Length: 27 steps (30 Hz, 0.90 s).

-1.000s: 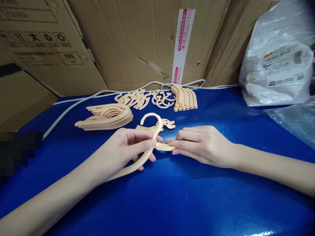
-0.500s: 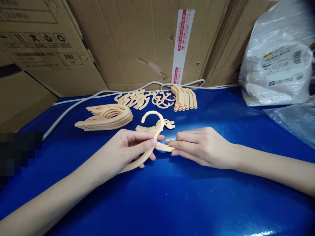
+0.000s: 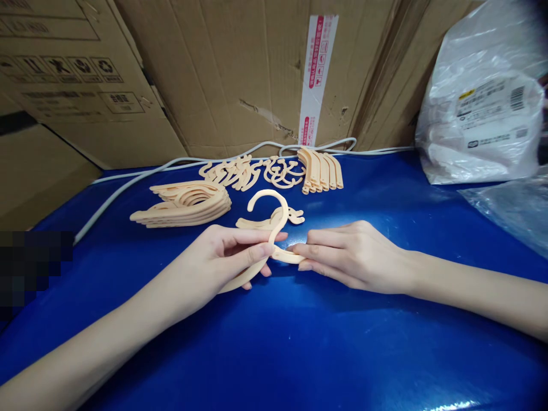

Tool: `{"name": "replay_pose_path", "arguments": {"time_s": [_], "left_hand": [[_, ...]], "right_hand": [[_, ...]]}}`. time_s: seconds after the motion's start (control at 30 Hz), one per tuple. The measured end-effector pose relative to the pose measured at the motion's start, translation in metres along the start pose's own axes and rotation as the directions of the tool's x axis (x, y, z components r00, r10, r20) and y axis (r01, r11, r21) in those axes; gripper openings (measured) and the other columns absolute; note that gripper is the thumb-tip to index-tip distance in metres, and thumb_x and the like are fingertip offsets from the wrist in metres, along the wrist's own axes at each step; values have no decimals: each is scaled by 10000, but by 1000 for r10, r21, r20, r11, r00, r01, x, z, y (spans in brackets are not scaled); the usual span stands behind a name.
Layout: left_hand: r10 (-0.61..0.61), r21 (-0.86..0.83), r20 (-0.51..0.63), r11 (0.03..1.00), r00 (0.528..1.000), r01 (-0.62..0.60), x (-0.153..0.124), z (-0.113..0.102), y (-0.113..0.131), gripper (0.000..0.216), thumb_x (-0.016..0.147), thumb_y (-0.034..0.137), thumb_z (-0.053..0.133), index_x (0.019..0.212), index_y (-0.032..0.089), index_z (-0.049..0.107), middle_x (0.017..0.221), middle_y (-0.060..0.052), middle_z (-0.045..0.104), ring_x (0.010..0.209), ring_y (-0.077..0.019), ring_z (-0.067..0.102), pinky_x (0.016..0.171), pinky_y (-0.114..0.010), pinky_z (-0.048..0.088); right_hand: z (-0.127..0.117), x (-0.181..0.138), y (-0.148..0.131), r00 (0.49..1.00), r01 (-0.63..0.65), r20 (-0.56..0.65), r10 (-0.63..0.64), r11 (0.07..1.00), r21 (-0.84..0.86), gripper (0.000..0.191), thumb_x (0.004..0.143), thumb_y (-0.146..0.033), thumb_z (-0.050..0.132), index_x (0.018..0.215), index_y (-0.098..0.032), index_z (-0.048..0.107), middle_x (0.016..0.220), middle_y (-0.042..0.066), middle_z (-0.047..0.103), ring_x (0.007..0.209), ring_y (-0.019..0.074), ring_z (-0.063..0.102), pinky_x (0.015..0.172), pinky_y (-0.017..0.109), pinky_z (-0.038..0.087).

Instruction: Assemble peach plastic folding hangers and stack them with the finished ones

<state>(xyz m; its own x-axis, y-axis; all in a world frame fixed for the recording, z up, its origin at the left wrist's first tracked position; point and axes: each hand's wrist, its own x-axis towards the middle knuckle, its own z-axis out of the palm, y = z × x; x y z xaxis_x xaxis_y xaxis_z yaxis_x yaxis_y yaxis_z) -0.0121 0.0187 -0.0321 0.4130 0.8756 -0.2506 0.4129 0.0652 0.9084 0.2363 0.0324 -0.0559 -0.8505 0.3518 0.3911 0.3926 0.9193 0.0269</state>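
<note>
On the glossy blue bench (image 3: 299,342), before brown cardboard boxes (image 3: 222,68) and a stack of peach plastic hanger arms (image 3: 184,204), the left hand (image 3: 222,257) has its grip clenched on a peach plastic hook-topped hanger piece (image 3: 274,201). The piece's tail is drawn further in than a second ago. The right hand (image 3: 355,254) pinches a short peach plastic bar (image 3: 287,257) against its stem.

left hand (image 3: 226,257) pinching, right hand (image 3: 349,254) seemingly pinching

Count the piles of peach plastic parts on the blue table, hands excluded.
3: stack of curved arms at left, row of hook pieces at the back, tight stack right of that. One loose piece lies behind the left hand and right hand; some may be hidden.
</note>
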Motion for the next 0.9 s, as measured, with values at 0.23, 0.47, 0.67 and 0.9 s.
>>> {"name": "replay_pose_path", "arguments": {"time_s": [0.23,0.47,0.67,0.9], "left_hand": [[5,-8,16,1000,1000,-4,1,3,1,292,886,422,634,992,203,796,701,-12,683,598,-102,573,513,-138,496],[-19,-29,39,999,999,20,0,4,4,247,876,375,623,901,195,790,665,-5,688,587,-89,604,506,-108,455],[46,75,45,996,998,-50,-1,7,6,283,920,366,548,825,176,735,709,-10,683,558,-91,579,481,-137,429],[382,621,71,706,922,-340,-6,7,-3,298,1015,325,425,1025,196,694,799,-9,708,682,-143,656,650,-226,478]], "right_hand": [[0,-1,0,1000,-1,13,1,1000,13,411,1092,-309,331,1131,-116,692,808,29,665,606,94,571,512,243,353],[1,-2,2,999,-35,31,32,995,94,395,1087,-312,350,1196,-137,686,860,33,688,632,104,598,516,249,364],[2,-4,2,998,-52,49,45,989,142,384,1081,-316,368,1224,-145,681,910,43,704,676,113,624,544,242,380],[1,-1,3,996,-92,41,85,972,214,319,1051,-321,455,1140,-153,711,853,20,699,661,115,597,597,248,383]]}}
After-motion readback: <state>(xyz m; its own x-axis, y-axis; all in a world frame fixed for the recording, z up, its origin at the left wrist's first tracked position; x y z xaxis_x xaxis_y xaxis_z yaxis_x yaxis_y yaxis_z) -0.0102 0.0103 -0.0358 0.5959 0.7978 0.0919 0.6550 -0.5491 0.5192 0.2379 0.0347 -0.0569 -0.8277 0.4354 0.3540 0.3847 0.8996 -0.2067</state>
